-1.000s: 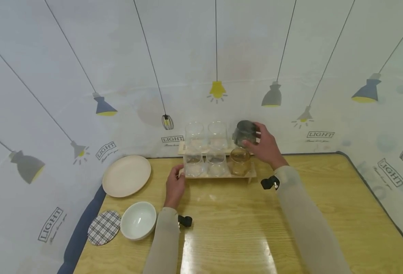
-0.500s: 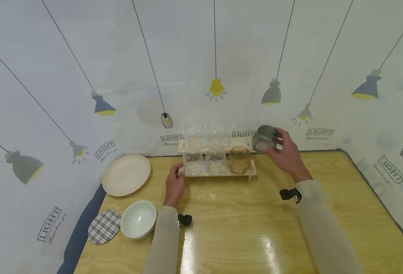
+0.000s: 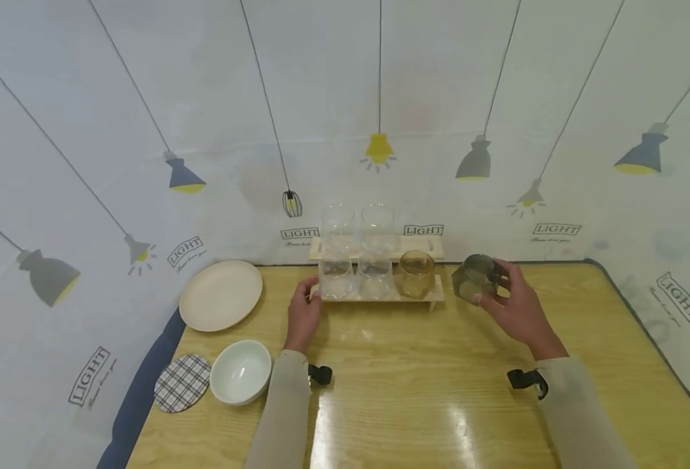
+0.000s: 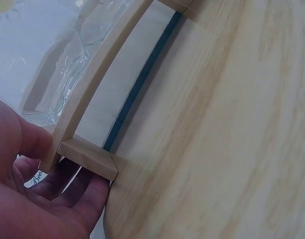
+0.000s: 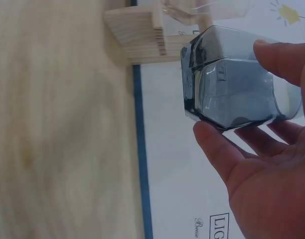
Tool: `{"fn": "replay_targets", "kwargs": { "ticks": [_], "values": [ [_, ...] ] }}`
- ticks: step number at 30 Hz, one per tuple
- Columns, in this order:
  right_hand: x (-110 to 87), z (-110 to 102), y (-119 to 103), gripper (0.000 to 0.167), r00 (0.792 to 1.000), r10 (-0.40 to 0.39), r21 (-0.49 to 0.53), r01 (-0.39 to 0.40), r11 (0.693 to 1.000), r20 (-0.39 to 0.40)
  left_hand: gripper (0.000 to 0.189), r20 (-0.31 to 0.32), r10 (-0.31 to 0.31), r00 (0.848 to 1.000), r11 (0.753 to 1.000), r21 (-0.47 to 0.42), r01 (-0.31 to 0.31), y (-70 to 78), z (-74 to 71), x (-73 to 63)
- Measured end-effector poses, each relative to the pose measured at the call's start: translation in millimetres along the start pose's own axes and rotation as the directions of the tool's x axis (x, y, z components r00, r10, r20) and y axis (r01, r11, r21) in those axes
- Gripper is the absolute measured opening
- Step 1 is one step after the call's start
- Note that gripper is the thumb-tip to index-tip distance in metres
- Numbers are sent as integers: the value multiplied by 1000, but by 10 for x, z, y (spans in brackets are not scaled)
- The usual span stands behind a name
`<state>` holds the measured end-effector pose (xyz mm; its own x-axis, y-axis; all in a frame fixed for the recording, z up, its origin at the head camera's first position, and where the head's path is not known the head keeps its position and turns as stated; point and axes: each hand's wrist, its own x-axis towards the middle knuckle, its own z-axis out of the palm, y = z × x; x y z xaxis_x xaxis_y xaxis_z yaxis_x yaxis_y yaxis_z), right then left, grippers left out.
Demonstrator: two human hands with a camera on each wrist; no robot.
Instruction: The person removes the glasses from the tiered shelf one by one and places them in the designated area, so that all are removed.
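A smoky grey glass [image 3: 475, 279] with a faceted base is held in my right hand [image 3: 517, 306], to the right of a two-tier wooden rack [image 3: 415, 246]. The right wrist view shows the thumb on one side of the grey glass [image 5: 237, 79] and the fingers on the other. My left hand [image 3: 305, 316] grips the rack's left end, its thumb at the top piece and its fingers beneath the wooden end [image 4: 87, 157]. On the lower tier stand an amber glass [image 3: 417, 273] and two clear glasses [image 3: 375, 277]; two more clear glasses [image 3: 378, 228] are on the upper tier.
At the left of the wooden table [image 3: 403, 391] lie a beige plate [image 3: 220, 296], a white bowl [image 3: 241, 372] and a round checked coaster [image 3: 182, 383]. Behind the rack rises a wall covering [image 3: 321, 98] printed with lamps.
My right hand has carried the grey glass from above the upper tier's right end, rightward and down past the rack. The left hand has stayed at the rack's left end.
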<state>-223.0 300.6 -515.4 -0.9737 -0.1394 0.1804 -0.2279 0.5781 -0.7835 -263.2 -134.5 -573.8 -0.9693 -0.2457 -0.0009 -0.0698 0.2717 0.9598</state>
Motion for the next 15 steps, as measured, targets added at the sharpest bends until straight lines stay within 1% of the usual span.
{"fn": "replay_targets", "kwargs": {
  "ticks": [4,9,12,15],
  "values": [
    [-132,54,95,87,1000,8,4,-8,1000,30,36,-1,3,1000,1000,10,-3,11,5,-2],
    [-209,94,195,90,996,35,46,-39,998,84,36,-16,-1,1000,1000,22,2,1,-1,17],
    [-256,106,262,94,992,56,50,-62,997,114,35,-6,-6,1000,1000,26,6,-11,-4,23],
    [-297,118,312,95,989,66,32,-71,997,134,35,10,-5,1000,1000,23,5,-6,-2,20]
  ]
}}
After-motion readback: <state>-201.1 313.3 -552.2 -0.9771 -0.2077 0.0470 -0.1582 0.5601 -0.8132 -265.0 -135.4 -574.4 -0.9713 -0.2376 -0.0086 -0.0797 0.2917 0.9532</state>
